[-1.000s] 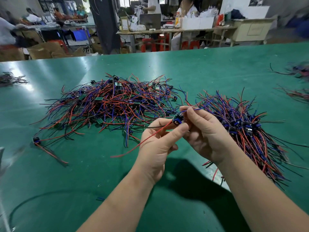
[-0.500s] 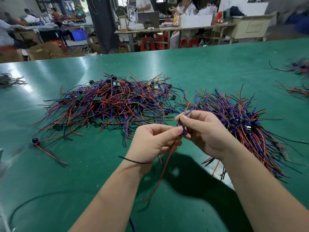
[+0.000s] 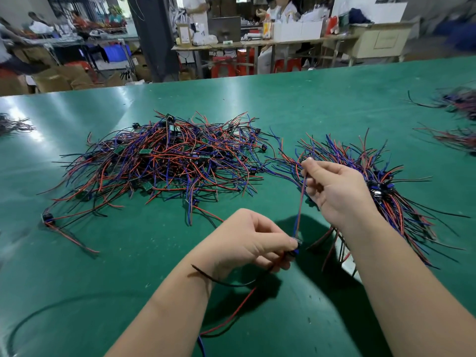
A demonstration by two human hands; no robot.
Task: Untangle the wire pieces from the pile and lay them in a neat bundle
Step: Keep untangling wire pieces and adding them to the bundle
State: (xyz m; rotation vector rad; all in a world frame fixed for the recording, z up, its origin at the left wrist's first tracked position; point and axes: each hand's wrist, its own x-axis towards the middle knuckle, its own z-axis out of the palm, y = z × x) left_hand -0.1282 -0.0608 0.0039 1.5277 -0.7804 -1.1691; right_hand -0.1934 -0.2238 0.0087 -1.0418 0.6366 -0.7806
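Head view: L hand [image 3: 247, 240] curls round the wire piece [image 3: 299, 210] at its connector end; R hand [image 3: 337, 191] pinches its leads higher up, wire stretched btwn them. Tangled pile [image 3: 164, 161] lies beyond L hand, and the bundle [image 3: 391, 199] sits under and right of R hand on the bench [image 3: 231, 99].

On the table [image 3: 309, 104] the pile [image 3: 164, 161] lies left, the bundle [image 3: 386, 194] right; before them the wire piece [image 3: 300, 202] stretches between left hand [image 3: 247, 243] and right hand [image 3: 334, 191].

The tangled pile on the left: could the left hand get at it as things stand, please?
Likely not yet: the left hand pinches a wire piece shared with the right hand; otherwise the table toward the tangled pile looks open.
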